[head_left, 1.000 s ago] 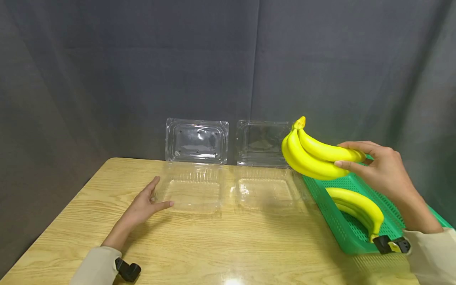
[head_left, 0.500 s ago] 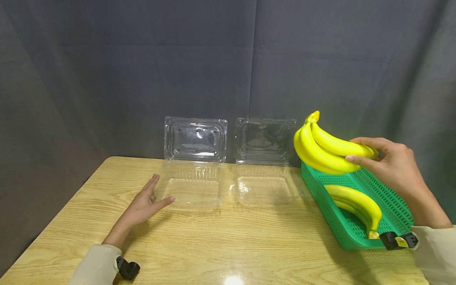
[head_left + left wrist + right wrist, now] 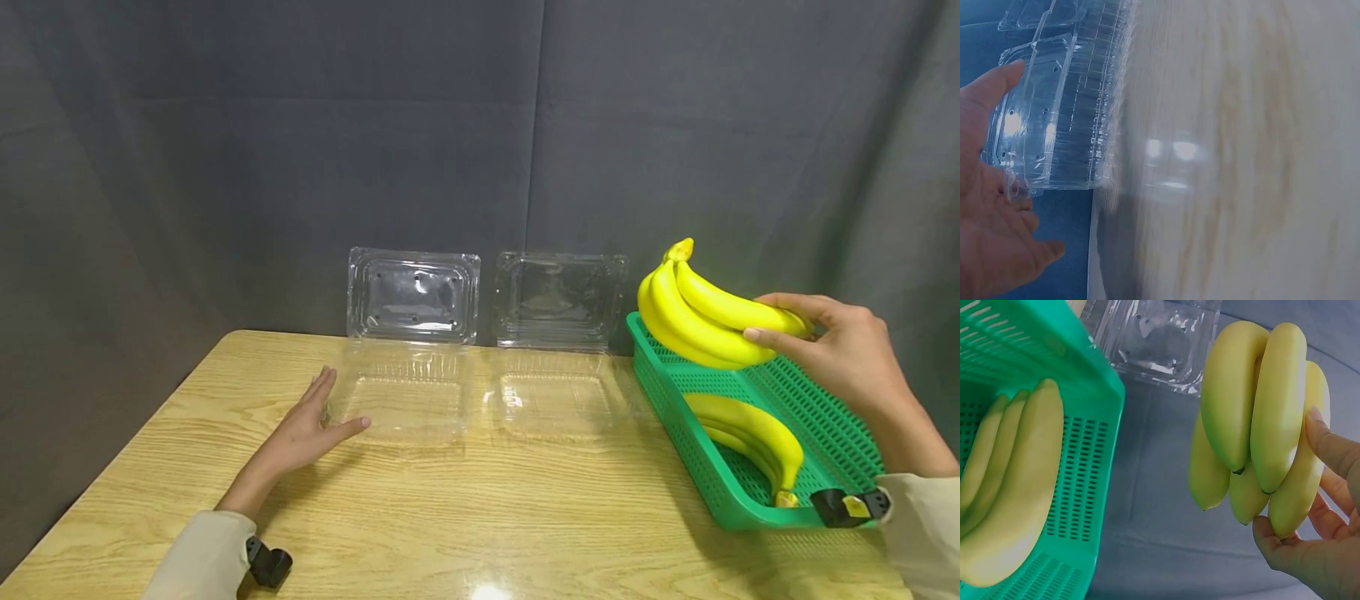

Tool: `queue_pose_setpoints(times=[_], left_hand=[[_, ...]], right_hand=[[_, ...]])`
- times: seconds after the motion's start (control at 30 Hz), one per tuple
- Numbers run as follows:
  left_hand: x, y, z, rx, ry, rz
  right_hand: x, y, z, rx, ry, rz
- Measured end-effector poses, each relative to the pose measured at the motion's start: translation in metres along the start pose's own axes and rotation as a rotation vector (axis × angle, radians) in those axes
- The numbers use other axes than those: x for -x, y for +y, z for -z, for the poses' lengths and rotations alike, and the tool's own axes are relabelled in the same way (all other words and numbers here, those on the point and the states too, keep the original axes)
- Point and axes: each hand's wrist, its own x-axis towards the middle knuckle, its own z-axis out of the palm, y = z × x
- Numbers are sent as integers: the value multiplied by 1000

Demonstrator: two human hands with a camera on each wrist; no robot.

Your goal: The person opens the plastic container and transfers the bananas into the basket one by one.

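Observation:
Raised over the far part of a green basket, a bunch of yellow bananas is held by my right hand, stem up and to the left. Thumb and fingers grip the banana tips, as the right wrist view of the bunch also shows. A second bunch lies inside the basket. At the left, my left hand is spread at the near left side of a clear plastic clamshell box with its lid up. Whether the fingers touch the box is hard to tell.
Beside the first box stands another clear clamshell box, its lid also upright. Both sit near the back edge of the wooden table, in front of a grey curtain.
My right hand has moved to the right with the bananas, bringing them from near the right box to above the basket. My left hand has hardly moved.

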Motion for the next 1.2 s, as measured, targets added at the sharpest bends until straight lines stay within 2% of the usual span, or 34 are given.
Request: queue_pose_setpoints(times=[0.23,0.63,1.0,1.2], left_hand=[[3,-1,2,14,-31,1],[4,-2,4,36,-42,18],[3,-3,4,47,-53,21],[3,-2,5,56,-54,33]], right_hand=[[-4,12,0,26,8,7],[-12,29,-5,61,-33,-7],[-18,48,-11,94,-75,-66],[-21,56,-13,74,-98,-96]])
